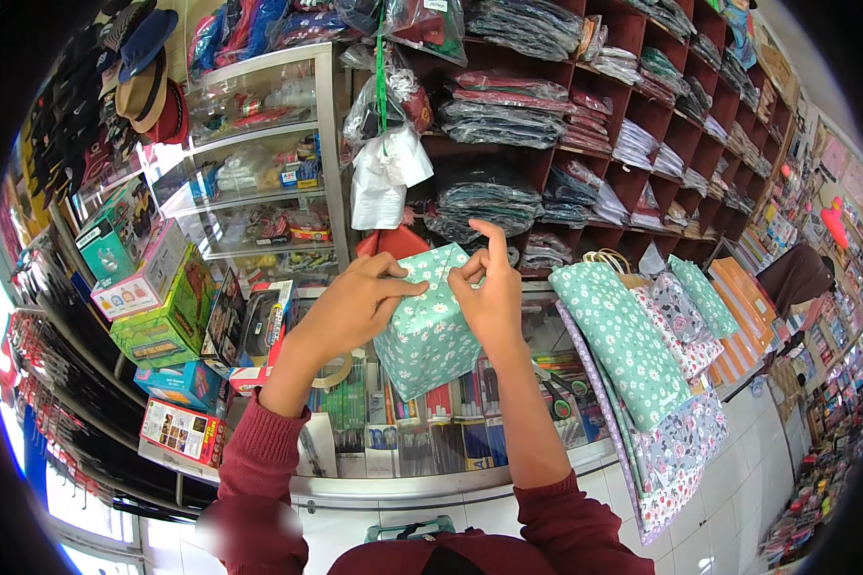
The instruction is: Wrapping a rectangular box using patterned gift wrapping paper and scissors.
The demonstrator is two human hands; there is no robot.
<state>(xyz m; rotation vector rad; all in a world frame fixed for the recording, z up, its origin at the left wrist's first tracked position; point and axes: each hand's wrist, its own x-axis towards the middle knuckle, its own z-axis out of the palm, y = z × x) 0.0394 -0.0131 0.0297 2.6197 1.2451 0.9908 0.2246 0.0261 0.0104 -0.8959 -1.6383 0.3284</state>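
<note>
A box wrapped in green paper with white daisies (426,347) stands on the glass counter in front of me, one end facing up. My left hand (355,299) grips its upper left side, thumb and fingertips pressed onto the folded paper on top. On the opposite upper edge, my right hand (490,295) pinches the paper with thumb and curled fingers while its index finger sticks up. Beside my left wrist lies a tape roll (333,372), partly hidden. Scissors (556,395) with dark handles rest right of my right forearm.
Pens and stationery show through the glass counter (393,479). At right, floral and orange-striped wrapping paper (618,340) drapes over the counter. Boxed goods (168,307) are stacked at left. Behind stand a glass cabinet (249,196) and shelves of bagged clothes (508,115); a white plastic bag (385,182) hangs between.
</note>
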